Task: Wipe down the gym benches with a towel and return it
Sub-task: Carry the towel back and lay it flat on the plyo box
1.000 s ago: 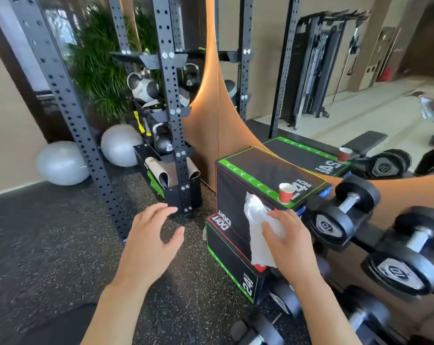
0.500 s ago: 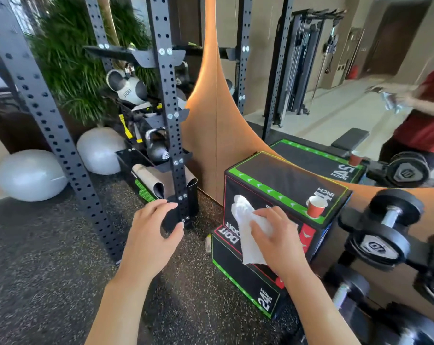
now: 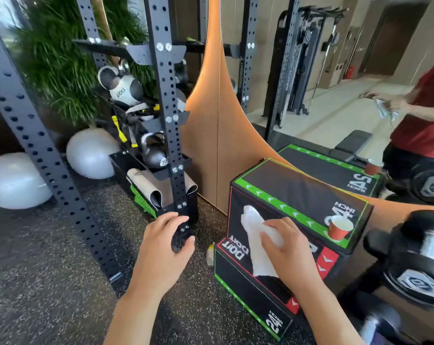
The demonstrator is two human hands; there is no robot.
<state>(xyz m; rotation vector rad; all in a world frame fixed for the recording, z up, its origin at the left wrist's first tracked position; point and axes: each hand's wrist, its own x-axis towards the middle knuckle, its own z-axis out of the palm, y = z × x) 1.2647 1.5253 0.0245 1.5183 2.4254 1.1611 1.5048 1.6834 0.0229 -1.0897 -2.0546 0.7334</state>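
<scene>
The white towel [image 3: 257,241] is held bunched in the right hand [image 3: 289,249], fingers curled over its middle while both ends spill free, one upward and one hanging down. It is carried in front of the near side face of the upper plyo box [image 3: 293,192], just below that box's near top edge; whether cloth is actually pressed against the vinyl cannot be told. The left hand [image 3: 161,247] is seen empty, fingers loosely curved and spread, hovering over the speckled floor [image 3: 36,257] by the foot of the black rack upright [image 3: 170,120].

The towel is judged light, soft and limp, with no stiffness at all, so a gathered grip at the centre is what keeps it controlled; a corner pinch would likely leave it flapping. Dry cloth on padded vinyl should drag rather than slip.

A red paper cup [image 3: 339,226] stands on the box top at its near right corner, holding pale liquid. It is judged light and easily tipped, so it should be given a wide berth. Dumbbells [image 3: 416,257] are racked to the right.
</scene>
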